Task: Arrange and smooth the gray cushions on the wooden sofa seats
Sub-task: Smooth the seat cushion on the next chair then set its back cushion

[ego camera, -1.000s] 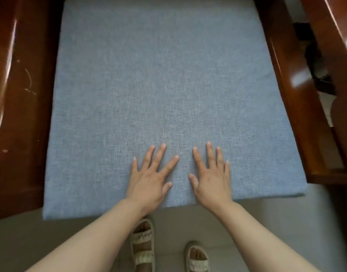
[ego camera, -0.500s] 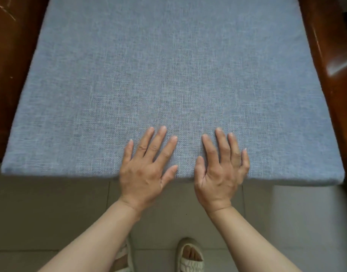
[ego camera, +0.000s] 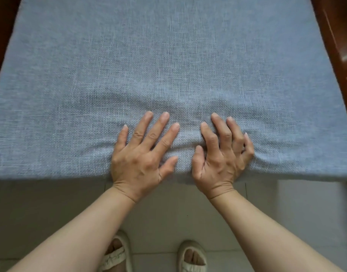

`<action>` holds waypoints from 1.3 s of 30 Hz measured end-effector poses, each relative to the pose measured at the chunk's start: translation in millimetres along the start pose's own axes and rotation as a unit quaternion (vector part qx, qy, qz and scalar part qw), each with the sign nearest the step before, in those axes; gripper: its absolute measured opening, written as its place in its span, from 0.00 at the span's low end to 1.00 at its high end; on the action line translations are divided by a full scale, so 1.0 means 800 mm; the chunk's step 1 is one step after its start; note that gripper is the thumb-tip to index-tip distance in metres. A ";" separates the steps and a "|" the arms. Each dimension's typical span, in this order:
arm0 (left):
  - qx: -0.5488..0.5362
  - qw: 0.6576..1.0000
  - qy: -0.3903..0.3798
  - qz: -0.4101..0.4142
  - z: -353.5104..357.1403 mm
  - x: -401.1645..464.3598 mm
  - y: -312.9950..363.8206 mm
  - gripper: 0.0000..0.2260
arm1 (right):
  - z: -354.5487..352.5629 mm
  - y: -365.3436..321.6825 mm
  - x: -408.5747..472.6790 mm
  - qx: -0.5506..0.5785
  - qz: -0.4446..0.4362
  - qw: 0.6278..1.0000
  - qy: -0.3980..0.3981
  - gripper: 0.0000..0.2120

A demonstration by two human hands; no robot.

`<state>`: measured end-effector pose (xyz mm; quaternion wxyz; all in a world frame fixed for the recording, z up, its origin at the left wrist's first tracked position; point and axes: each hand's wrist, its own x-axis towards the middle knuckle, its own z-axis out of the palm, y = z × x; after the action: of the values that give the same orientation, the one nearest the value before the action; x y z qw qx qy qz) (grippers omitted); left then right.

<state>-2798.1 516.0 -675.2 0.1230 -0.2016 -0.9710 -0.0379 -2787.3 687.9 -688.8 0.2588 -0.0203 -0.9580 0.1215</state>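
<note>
On gray cushion [ego camera: 168,65] near edge, left hand [ego camera: 141,160] flat, right hand [ego camera: 219,160] fingers arched, pressing.

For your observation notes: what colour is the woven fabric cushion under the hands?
Blue-grey, the woven fabric cushion; head view.

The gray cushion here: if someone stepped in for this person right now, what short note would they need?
Left hand: flat on the gray cushion near its front edge, fingers spread and straight, pressing.
Right hand: beside it, fingers bent, digging into the fabric at the same edge.
Cushion: lies on the wooden sofa seat, dark frame showing at right; its front edge overhangs the tiled floor.
Done: cushion laid on the seat.
Left: fabric is dented and wrinkled around the hands; smooth it out. Other cushions are out of view.
</note>
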 end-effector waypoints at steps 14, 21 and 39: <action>-0.159 0.874 -0.444 -0.121 -0.178 0.066 0.024 0.32 | -0.167 -0.023 0.096 -0.006 0.032 0.843 -0.537 0.37; -0.120 0.863 -0.474 -0.125 -0.328 0.084 0.005 0.34 | -0.294 -0.065 0.163 -0.047 0.017 0.835 -0.548 0.39; -0.166 0.885 -0.398 -0.175 -0.597 0.093 -0.021 0.33 | -0.525 -0.130 0.255 -0.055 0.014 0.861 -0.505 0.38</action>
<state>-2764.1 469.7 -194.9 -0.3175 -0.0440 -0.9374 -0.1359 -2751.2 701.1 -211.9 -0.2640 0.0159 -0.9622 0.0656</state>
